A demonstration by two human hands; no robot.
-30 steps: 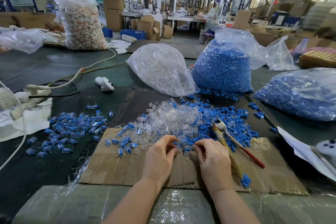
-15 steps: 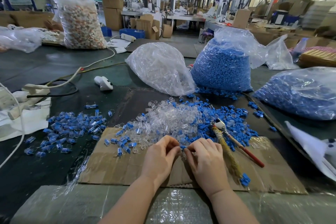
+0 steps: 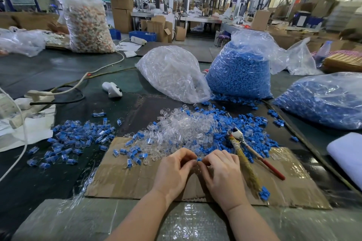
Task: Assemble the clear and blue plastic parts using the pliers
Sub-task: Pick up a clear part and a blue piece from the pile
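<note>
My left hand (image 3: pixel 174 170) and my right hand (image 3: pixel 221 172) meet fingertip to fingertip over the cardboard sheet (image 3: pixel 125 180). Between them they pinch a small blue plastic part (image 3: pixel 199 160); whether a clear part is there too is hidden by the fingers. Just beyond lies a heap of loose clear parts (image 3: pixel 184 127) mixed with loose blue parts (image 3: pixel 254 129). The pliers (image 3: pixel 252 154), with one red handle and one tape-wrapped handle, lie untouched on the cardboard right of my right hand. A pile of joined clear-and-blue pieces (image 3: pixel 74 139) sits to the left.
Behind the heap stand a bag of clear parts (image 3: pixel 172 76) and two bags of blue parts (image 3: pixel 241 72) (image 3: pixel 321 100). A white handheld device (image 3: pixel 112 89) and cables (image 3: pixel 58 92) lie at the left. A white sheet (image 3: pixel 346 154) is at the right edge. A person sits behind a far bag (image 3: pixel 88 25).
My hands have drawn together from the heap's edge and lifted slightly; a blue part now shows pinched between their fingertips.
</note>
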